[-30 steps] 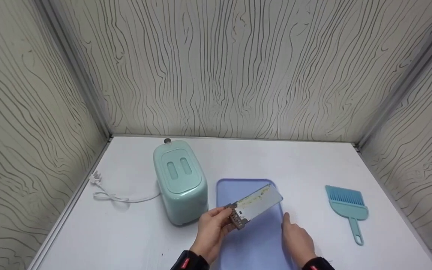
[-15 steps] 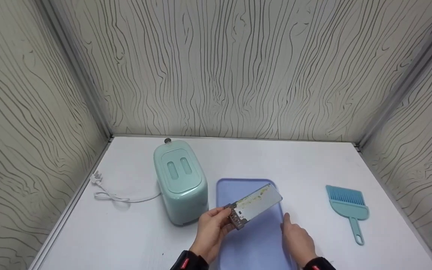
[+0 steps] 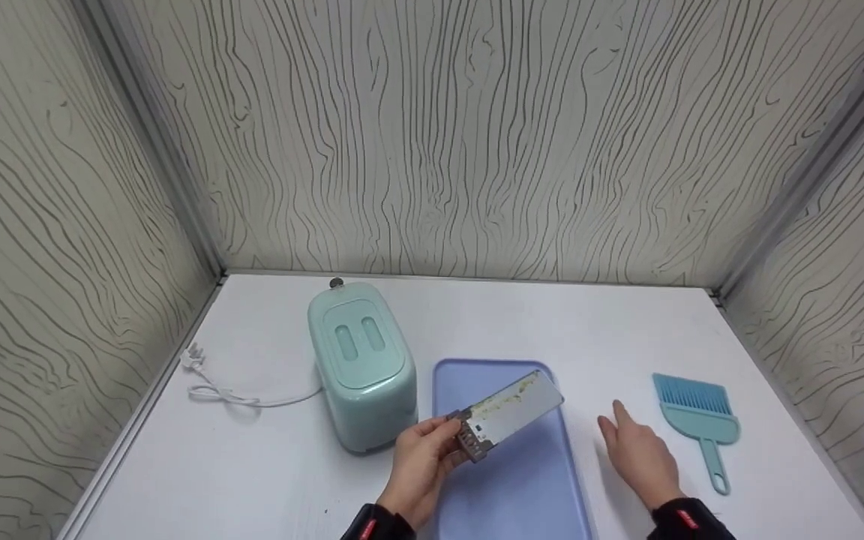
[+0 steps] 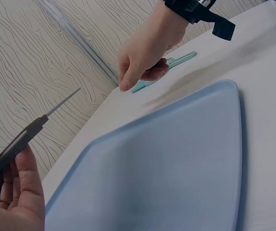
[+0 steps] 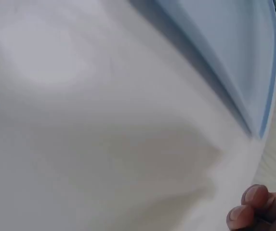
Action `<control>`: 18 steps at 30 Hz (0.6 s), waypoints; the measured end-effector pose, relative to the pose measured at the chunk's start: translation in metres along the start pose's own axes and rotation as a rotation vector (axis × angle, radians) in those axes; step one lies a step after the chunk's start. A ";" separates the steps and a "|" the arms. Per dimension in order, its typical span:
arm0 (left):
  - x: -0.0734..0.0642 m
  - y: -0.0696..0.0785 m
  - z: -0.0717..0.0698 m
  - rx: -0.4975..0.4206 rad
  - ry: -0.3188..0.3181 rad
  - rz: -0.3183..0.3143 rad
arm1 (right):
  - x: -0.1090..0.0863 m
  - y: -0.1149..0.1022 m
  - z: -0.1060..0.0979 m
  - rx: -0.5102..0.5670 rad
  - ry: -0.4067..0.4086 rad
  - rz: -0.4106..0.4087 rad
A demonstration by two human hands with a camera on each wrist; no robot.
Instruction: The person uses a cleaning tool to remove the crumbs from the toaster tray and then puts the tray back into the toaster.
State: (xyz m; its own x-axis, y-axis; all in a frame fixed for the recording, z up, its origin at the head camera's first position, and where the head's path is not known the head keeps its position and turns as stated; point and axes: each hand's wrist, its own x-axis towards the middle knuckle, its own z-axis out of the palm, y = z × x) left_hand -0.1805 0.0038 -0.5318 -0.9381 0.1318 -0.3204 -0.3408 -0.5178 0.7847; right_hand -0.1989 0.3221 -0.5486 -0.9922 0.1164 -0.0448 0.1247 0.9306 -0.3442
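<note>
Left hand (image 3: 418,457): clamped on the brown end of the plate, thumb on top and fingers beneath.
Plate (image 3: 518,409): in the left hand, held tilted above the tray — yellowish bits lie along its far edge, and its tip points away and to the right.
Right hand (image 3: 642,457): holds nothing; fingers loosely bent, thumb and index apart, above the surface between tray and brush, its shadow below.
Wristbands (image 3: 683,519): black with a red mark, one on each wrist.
Tray (image 3: 511,499): blue, low-rimmed, flat on the surface under the plate.
Brush (image 3: 700,421): teal, lying just beyond the right hand, bristles away from the person, handle nearer.
Toaster (image 3: 368,360): mint green, left of the tray — two oval recesses on top, a dark knob (image 3: 337,283) at the far end.
Cord (image 3: 274,403): white, running left from the toaster to a plug (image 3: 193,358).
Surface (image 3: 267,472): white, with wood-grain-patterned walls (image 3: 432,135) around.
</note>
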 end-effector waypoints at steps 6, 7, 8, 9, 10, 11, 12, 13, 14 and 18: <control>0.000 0.002 -0.002 -0.001 0.002 -0.014 | 0.009 0.038 -0.027 -0.020 0.091 0.025; 0.000 0.002 -0.002 -0.003 0.004 -0.017 | 0.010 0.045 -0.030 -0.021 0.108 0.028; 0.001 0.002 -0.002 -0.005 0.007 -0.018 | 0.011 0.052 -0.033 -0.018 0.115 0.041; 0.001 0.003 -0.003 -0.007 0.009 -0.020 | 0.012 0.060 -0.035 -0.014 0.119 0.055; 0.001 0.003 -0.003 -0.007 0.010 -0.022 | 0.012 0.067 -0.036 -0.009 0.121 0.077; 0.001 0.003 -0.003 -0.006 0.013 -0.023 | 0.012 0.074 -0.038 -0.008 0.119 0.102; 0.001 0.003 -0.004 -0.005 0.015 -0.024 | 0.013 0.080 -0.039 -0.007 0.116 0.126; 0.001 0.003 -0.004 -0.004 0.016 -0.024 | 0.013 0.086 -0.039 -0.007 0.114 0.149; 0.002 0.003 -0.004 -0.002 0.016 -0.021 | 0.012 0.092 -0.039 -0.009 0.112 0.169; 0.002 0.003 -0.006 0.003 0.018 -0.018 | 0.011 0.107 -0.036 -0.026 0.092 0.236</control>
State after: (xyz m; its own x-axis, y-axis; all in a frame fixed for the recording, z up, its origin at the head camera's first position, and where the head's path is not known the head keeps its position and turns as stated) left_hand -0.1832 -0.0023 -0.5330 -0.9305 0.1258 -0.3441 -0.3579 -0.5128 0.7804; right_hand -0.1968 0.4351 -0.5521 -0.9316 0.3618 -0.0354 0.3545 0.8822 -0.3100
